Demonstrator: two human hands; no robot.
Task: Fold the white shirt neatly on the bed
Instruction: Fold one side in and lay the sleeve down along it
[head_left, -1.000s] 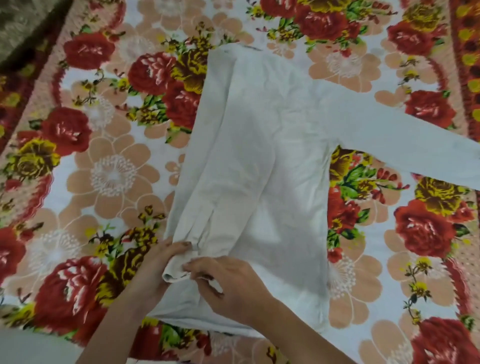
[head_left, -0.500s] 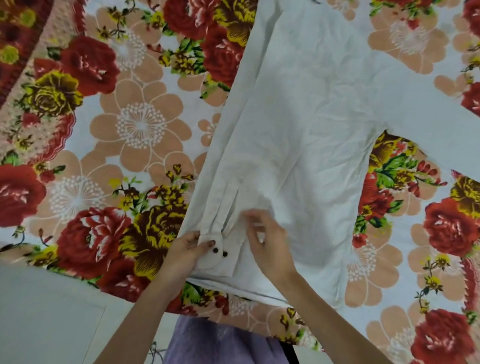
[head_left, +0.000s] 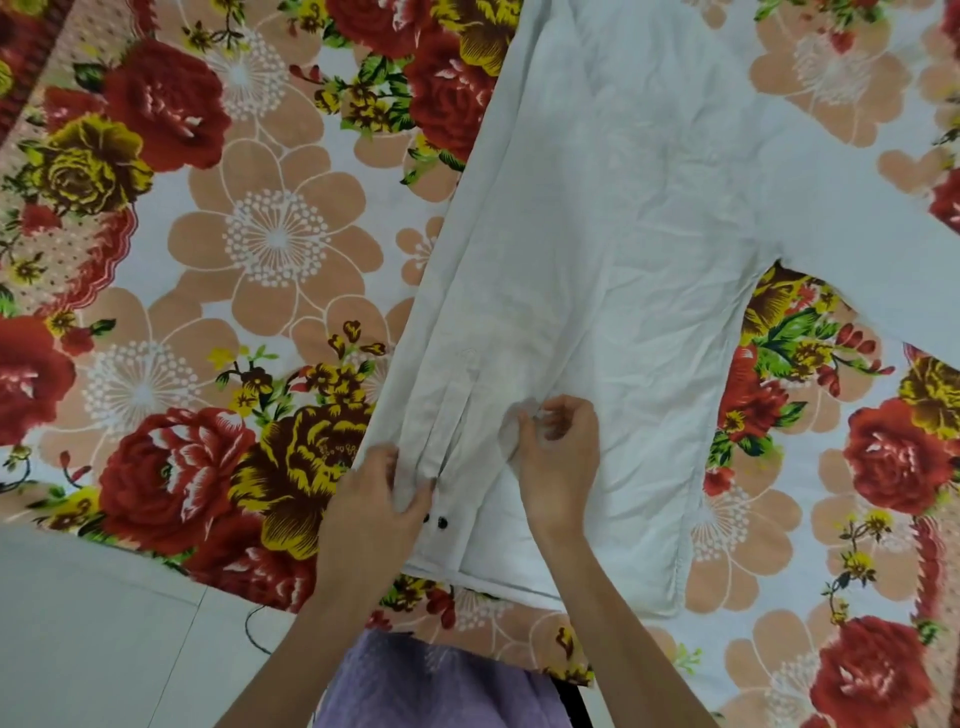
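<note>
The white shirt (head_left: 623, 249) lies flat on the bed's floral sheet (head_left: 270, 244). Its left sleeve is folded in along the body, and the cuff (head_left: 441, 530) with two dark buttons rests near the hem at the bed's near edge. The other sleeve (head_left: 857, 244) stretches out to the right. My left hand (head_left: 379, 499) presses down on the folded sleeve just above the cuff, fingers pinching the pleats. My right hand (head_left: 558, 457) sits on the shirt body beside the sleeve, its fingertips curled on a small bunch of cloth.
The sheet's near edge (head_left: 208, 571) runs across the bottom left, with pale floor tiles (head_left: 93, 639) beyond it. My purple garment (head_left: 426, 686) shows at the bottom centre. Open sheet lies to the left and right of the shirt.
The view has shifted closer and lower over the shirt. My left hand has moved up from the cuff's edge onto the sleeve pleats. My right hand stays on the shirt body beside the sleeve.
</note>
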